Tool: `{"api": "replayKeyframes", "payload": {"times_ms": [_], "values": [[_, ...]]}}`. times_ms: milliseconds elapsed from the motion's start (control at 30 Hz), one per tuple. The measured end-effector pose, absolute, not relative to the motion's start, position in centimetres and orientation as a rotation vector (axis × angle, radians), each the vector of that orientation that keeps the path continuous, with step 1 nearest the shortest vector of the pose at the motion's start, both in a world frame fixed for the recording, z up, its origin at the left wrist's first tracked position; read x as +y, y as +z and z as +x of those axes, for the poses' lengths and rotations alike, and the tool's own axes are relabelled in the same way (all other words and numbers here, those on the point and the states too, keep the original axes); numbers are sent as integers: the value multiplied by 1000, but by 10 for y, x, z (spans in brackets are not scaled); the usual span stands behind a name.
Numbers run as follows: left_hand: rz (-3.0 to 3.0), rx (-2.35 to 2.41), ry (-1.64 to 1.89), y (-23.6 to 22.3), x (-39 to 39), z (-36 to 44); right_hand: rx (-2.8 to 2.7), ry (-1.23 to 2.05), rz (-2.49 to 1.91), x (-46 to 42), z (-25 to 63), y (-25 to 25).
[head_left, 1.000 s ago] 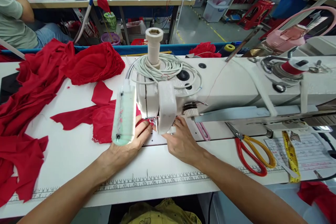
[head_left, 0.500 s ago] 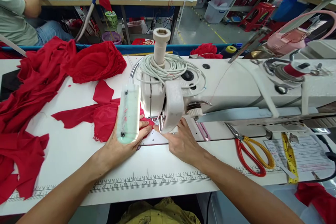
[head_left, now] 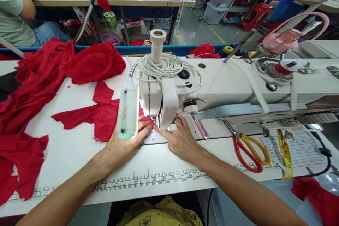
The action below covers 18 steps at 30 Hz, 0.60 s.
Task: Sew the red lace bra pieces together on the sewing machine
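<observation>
A piece of red fabric (head_left: 106,120) lies under the needle area of a white sewing machine (head_left: 149,93), its narrow end at the metal presser foot (head_left: 154,118). My left hand (head_left: 127,144) lies flat on this end, fingers stretched towards the foot; a pale green translucent guard (head_left: 128,113) hides part of the hand. On the other side of the foot is my right hand (head_left: 182,137), its index finger stretched to the fabric's edge and other fingers apart beside the machine head. Its thumb is hidden.
More red fabric (head_left: 31,88) is heaped at the left. Red-and-yellow-handled scissors (head_left: 250,148), a yellow tape measure (head_left: 285,155) and a written sheet (head_left: 304,152) lie at the right. A printed ruler (head_left: 148,180) runs along the front edge. Another person (head_left: 16,21) sits across the aisle.
The view has swung slightly to the right. Both hands stay beside the presser foot, and the fabric has barely shifted.
</observation>
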<state>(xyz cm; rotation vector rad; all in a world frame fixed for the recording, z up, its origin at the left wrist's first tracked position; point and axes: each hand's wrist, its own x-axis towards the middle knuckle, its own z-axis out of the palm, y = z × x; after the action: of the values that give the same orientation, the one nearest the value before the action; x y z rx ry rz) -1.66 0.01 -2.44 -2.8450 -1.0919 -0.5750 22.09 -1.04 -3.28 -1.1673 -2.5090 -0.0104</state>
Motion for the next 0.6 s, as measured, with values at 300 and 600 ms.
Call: {"api": "replayKeyframes", "payload": {"times_ms": [300, 600], "values": [[-2842, -1065, -495, -9, -4, -8, -2418, 109, -1145, -9, 226, -32], [-2692, -964, -517, -16, -6, -4, -2321, -6, -1302, -5, 231, -27]]}}
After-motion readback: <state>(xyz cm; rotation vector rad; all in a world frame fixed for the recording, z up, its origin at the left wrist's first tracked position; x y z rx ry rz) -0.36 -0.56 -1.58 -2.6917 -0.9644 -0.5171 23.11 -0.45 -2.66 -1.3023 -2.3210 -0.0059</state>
